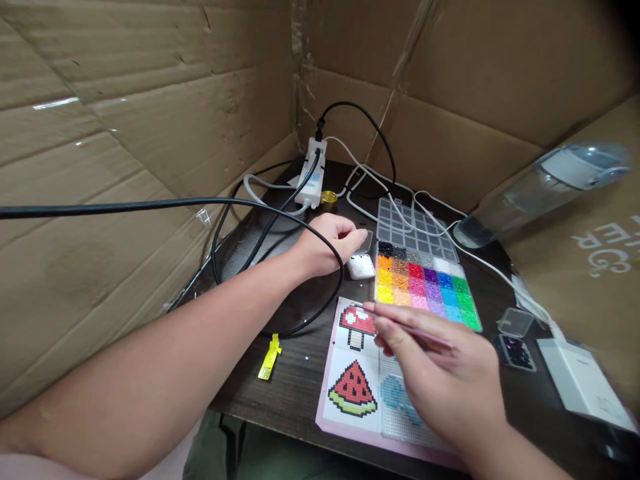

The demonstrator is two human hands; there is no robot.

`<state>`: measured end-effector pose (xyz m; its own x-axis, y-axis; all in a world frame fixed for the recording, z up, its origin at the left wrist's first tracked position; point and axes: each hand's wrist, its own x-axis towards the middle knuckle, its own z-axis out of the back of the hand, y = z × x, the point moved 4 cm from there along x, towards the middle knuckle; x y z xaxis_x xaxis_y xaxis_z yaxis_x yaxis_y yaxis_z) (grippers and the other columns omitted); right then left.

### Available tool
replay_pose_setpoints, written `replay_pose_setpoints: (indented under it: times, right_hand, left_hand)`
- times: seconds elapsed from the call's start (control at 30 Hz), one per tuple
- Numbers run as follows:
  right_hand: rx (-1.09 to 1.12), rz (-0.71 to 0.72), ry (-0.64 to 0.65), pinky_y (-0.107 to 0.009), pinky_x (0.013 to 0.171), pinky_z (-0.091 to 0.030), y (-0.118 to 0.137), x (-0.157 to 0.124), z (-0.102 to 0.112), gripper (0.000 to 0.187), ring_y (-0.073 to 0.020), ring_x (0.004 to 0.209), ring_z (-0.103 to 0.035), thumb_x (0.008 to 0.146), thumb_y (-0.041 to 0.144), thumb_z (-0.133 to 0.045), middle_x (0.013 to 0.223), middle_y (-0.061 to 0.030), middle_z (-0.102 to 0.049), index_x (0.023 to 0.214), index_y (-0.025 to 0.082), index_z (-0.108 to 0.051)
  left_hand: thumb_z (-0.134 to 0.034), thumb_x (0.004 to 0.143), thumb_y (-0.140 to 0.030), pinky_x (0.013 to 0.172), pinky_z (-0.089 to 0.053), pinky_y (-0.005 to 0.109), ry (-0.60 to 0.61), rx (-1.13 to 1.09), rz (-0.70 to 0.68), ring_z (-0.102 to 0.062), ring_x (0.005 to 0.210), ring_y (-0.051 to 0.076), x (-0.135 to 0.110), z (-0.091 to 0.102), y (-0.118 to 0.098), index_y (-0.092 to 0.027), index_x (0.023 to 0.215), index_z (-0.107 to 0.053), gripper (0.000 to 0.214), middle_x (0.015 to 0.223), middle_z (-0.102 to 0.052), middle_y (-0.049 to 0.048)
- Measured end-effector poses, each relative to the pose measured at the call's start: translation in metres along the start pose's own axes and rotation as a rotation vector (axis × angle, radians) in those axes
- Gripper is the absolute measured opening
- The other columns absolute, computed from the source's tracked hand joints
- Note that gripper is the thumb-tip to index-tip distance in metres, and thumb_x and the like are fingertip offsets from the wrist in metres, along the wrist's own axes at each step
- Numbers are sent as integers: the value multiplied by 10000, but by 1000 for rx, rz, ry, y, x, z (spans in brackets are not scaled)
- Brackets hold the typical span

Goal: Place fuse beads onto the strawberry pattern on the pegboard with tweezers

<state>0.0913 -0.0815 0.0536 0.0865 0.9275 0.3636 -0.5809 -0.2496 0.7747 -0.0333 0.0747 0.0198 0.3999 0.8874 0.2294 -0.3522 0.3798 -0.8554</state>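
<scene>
My left hand point(327, 245) reaches forward, its fingers closed at the raised clear lid of a small plastic box point(361, 267) filled with white beads. Closed around slim pinkish tweezers point(433, 338) is my right hand point(450, 377); the tips lie over a pixel pattern sheet point(327, 380), near its red mushroom picture point(356, 325). A watermelon picture point(353, 390) is printed below. Partly under my right hand lies a clear pegboard point(400, 427) with pale blue shapes showing. Behind it stands an open compartment case point(425, 283) of sorted coloured beads.
Black cable point(280, 330) loops over my left forearm. A white power strip point(310, 180), a yellow round tin point(329, 198) and a yellow tag point(270, 358) are around. To the right are a tilted bottle point(535, 193), a box of dark beads point(515, 351) and a white box point(583, 380). Cardboard walls point(150, 133) enclose the table.
</scene>
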Motion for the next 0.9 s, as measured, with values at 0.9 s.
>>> replay_pose_setpoints:
  times: [0.9]
  right_hand:
    - [399, -157, -6, -255, 486, -598, -9, -83, -56, 271, -134, 534, -657, 874, 111, -605, 743, -60, -747, 1056, 210, -779]
  left_hand:
    - [-542, 840, -319, 485, -220, 275, 1, -19, 35, -314, 446, 74, -1, -1, -5, -163, 524, -559, 353, 442, -347, -64]
